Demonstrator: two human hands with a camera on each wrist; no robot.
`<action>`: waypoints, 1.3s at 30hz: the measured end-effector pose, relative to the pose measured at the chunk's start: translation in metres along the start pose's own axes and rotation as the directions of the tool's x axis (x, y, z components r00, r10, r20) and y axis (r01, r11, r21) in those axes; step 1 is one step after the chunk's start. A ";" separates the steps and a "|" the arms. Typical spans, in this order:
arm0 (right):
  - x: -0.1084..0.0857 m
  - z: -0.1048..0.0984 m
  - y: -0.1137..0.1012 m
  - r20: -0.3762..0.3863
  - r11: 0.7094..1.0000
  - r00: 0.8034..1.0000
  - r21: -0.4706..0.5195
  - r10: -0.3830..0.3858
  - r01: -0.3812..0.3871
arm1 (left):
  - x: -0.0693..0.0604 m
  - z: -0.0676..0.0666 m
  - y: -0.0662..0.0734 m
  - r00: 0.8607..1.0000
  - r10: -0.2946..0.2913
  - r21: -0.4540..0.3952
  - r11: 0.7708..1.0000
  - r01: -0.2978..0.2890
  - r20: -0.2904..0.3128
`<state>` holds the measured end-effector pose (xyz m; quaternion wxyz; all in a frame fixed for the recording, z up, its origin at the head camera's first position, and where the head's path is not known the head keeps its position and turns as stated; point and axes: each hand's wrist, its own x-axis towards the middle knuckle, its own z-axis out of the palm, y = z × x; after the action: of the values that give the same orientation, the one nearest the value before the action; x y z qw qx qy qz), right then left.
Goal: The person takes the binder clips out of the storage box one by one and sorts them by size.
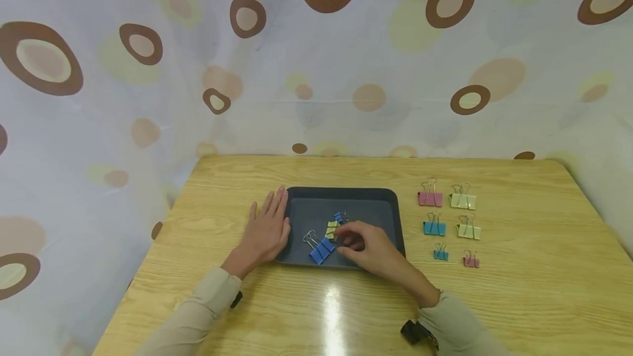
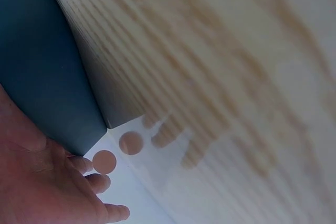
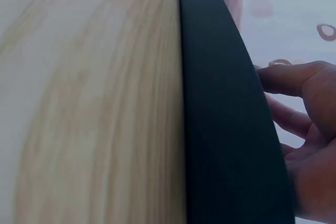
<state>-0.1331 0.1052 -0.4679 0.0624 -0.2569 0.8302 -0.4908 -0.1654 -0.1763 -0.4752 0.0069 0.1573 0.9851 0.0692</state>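
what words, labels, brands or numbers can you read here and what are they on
None: no text can be read in any view.
Dark tray: no lettering shows.
Large blue clip, yellow clip and the others: any fine marking would be too small to read.
Patterned cloth: only rings and blobs, no letters or numbers.

Pale beige sleeves (image 1: pixel 457 326); small black device (image 1: pixel 413 332) at right wrist, possibly camera.
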 end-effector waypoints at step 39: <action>0.025 0.043 -0.011 -0.046 0.989 0.997 -0.132 0.064 -0.070 | 0.000 0.001 -0.001 1.000 -0.005 0.000 1.000 0.005 0.017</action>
<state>-0.1353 0.0550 -0.4764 0.0442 -0.2221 0.8704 -0.4372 -0.1660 -0.1771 -0.4759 0.0153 0.1555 0.9854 0.0678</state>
